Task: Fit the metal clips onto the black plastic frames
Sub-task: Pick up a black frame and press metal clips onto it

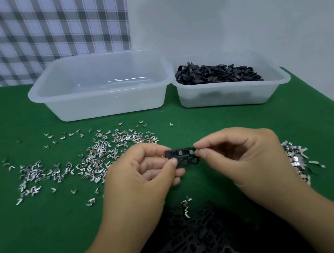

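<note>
The left hand (pixel 139 178) and right hand (pixel 247 157) each clamp their grip on the black frame (pixel 184 152); metal clips (pixel 98 156) lie at ten o'clock.

We're at a small hand-assembly workbench, a piecework sort of setup. Green felt covers the counter (pixel 47 232), and loose metal clips (pixel 101 156) are strewn over it in glittering heaps. At the back sit two translucent plastic tubs: the left tub (pixel 101 106), and the right tub (pixel 233 96), heaped with small black parts (pixel 216 73). Black plastic frames (pixel 197 241) are piled at the near edge. Behind it all, a plaid cloth (pixel 37 31) hangs beside a plain white wall (pixel 251 3).
</note>
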`<state>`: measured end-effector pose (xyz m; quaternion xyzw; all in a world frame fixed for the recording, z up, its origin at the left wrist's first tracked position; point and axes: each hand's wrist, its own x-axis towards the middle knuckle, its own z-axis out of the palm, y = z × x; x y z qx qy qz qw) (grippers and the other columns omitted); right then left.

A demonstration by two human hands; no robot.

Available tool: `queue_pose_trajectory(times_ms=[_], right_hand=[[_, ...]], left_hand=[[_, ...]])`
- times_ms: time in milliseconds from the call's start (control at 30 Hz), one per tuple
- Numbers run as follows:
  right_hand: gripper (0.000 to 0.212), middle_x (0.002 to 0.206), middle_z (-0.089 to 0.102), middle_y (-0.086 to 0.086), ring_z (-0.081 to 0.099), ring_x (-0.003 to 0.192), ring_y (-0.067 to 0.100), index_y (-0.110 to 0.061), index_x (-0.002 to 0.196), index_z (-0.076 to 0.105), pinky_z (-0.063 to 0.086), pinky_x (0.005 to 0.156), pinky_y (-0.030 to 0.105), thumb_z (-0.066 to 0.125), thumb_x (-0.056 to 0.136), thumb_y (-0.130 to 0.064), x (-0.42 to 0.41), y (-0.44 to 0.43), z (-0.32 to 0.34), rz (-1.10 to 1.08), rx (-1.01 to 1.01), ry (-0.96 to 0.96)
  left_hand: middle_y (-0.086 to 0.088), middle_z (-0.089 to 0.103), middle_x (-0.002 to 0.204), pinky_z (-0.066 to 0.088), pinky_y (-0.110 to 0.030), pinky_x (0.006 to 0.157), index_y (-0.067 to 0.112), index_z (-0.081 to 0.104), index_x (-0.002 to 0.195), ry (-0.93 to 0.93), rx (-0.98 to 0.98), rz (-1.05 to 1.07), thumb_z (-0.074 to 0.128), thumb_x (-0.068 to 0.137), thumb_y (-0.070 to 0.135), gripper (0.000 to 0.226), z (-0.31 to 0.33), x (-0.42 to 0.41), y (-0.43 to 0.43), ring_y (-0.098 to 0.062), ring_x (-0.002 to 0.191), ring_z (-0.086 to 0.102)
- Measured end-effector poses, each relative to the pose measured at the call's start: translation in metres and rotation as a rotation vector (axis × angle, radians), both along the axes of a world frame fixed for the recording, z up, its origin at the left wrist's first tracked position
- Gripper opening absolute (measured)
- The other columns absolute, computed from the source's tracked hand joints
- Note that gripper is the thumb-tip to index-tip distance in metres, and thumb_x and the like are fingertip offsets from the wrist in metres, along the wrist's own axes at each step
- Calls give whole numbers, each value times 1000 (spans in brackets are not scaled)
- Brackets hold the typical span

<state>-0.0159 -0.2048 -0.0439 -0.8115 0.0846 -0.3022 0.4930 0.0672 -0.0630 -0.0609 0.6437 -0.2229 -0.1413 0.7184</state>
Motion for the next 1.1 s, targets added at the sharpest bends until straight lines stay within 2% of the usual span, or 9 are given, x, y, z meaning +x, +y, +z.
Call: queue_pose_trajectory(times_ms=[200,367,533,700,833,967,1100], right_hand=[[31,75,67,-8,60,69,13,-23,92,71,51,65,26,70,74,3,-2,4,-3,-21,-238,-66],[14,79,66,-7,59,75,1,-13,85,74,49,69,18,68,76,-4,0,6,-1,-46,-460,-128],[11,80,66,-7,57,74,3,-12,87,73,47,71,16,68,78,-11,-1,7,-3,-94,-541,-124],[6,77,62,-9,53,72,3,-14,82,70,42,70,13,68,79,-10,-1,6,-4,-108,-569,-111],[3,80,58,-7,52,77,4,-15,80,69,39,71,13,66,79,-13,0,6,-6,-91,-512,-87],[2,79,57,-12,50,76,-3,-16,78,69,38,70,11,67,77,-16,1,7,-7,-83,-466,-67],[3,78,58,-14,52,74,-2,-17,78,69,40,68,11,67,76,-18,0,8,-6,-67,-447,-52]], left_hand=[[-10,73,65,55,-18,55,13,65,78,5,-2,-25,69,76,-6,20,-1,-1,-1,-19,64,73],[-10,73,64,55,-18,55,13,65,70,-6,15,-44,70,76,-6,20,-3,-1,-1,-18,62,73],[-9,73,67,59,-24,61,13,67,72,-27,39,-80,66,80,-3,18,-4,-2,-1,-19,67,74],[-10,73,66,59,-24,59,12,66,73,-23,45,-79,67,79,-2,16,-2,-2,0,-19,65,73],[-10,72,64,59,-26,58,12,65,72,-28,48,-76,68,78,-1,15,-2,-2,0,-20,63,73],[-11,72,63,59,-24,57,12,65,72,-22,38,-77,69,78,0,15,-3,-2,0,-20,63,73],[-11,72,64,57,-22,56,13,66,70,-1,14,-88,69,79,-1,17,-4,-2,0,-21,64,73]])
